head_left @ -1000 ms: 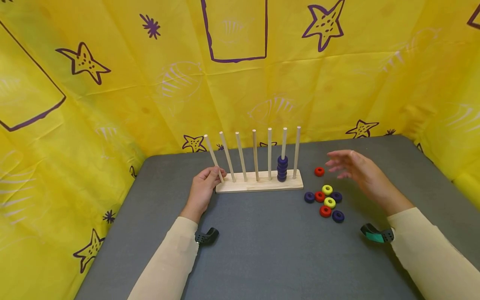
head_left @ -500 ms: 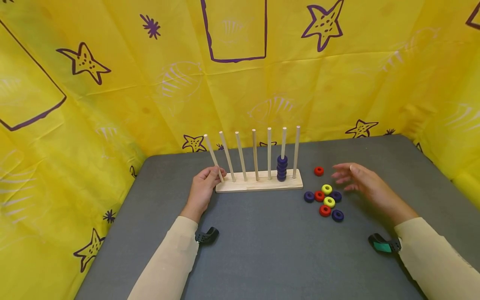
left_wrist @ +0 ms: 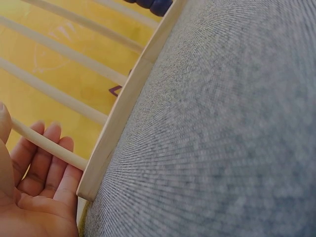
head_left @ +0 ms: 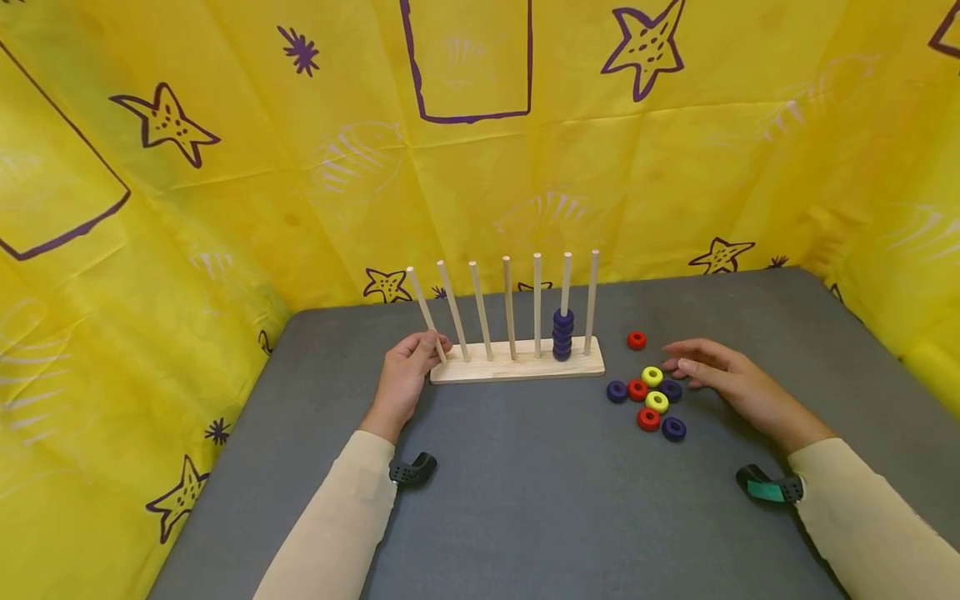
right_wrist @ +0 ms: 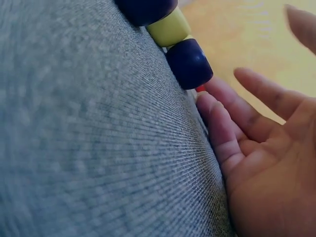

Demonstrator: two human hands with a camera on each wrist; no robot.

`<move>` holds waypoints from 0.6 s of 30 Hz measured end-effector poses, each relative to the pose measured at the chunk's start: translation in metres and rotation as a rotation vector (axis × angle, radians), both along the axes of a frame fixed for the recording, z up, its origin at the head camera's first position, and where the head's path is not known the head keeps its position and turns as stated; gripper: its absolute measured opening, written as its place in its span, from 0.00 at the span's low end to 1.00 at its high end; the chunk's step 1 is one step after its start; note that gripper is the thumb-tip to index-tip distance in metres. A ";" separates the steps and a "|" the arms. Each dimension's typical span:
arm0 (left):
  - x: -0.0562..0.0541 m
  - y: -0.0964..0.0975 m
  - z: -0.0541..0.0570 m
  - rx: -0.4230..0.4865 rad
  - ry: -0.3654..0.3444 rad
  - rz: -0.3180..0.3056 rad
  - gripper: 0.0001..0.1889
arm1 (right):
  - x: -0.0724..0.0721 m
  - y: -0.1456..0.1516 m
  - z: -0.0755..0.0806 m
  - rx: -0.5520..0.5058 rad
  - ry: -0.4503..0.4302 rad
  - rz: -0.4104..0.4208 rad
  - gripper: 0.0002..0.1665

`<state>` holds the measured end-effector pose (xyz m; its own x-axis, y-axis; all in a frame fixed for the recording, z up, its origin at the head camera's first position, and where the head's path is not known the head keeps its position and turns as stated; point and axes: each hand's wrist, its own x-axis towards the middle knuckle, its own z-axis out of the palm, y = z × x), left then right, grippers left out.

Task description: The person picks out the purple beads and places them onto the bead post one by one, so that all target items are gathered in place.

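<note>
fingers of left hand (head_left: 403,375) look pinched on leftmost peg (head_left: 423,304) of wooden peg rack (head_left: 517,370), far middle of gray table (head_left: 495,500); right hand (head_left: 738,387) relaxed, holding nothing, beside loose rings (head_left: 657,409) right of rack. careless sweep could scatter crowded rings; tug on peg could tilt rack. left thumb (left_wrist: 4,126) cropped; whether right hand touches nearest navy ring (head_left: 672,397), hard to tell.

a dark grey tabletop (head_left: 495,492) fills the lower middle of the head view, finely ribbed in both wrist views. a pale wooden peg rack (head_left: 517,375) stands on it near the centre of the frame. right of centre, one red ring (head_left: 637,346) lies apart above a close cluster of two red rings (head_left: 648,427), two yellow rings (head_left: 657,409) and three dark blue rings (head_left: 673,437).
</note>
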<state>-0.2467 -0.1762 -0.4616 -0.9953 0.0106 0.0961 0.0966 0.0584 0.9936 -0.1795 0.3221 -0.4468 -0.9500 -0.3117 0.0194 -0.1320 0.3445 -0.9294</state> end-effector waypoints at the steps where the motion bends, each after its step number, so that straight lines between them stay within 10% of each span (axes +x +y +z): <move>1: 0.000 0.000 0.000 0.001 0.000 -0.001 0.24 | 0.000 0.001 0.000 0.022 -0.006 -0.004 0.25; 18: 0.000 0.000 0.000 -0.003 -0.007 0.000 0.24 | -0.002 0.001 -0.008 0.076 0.051 0.058 0.32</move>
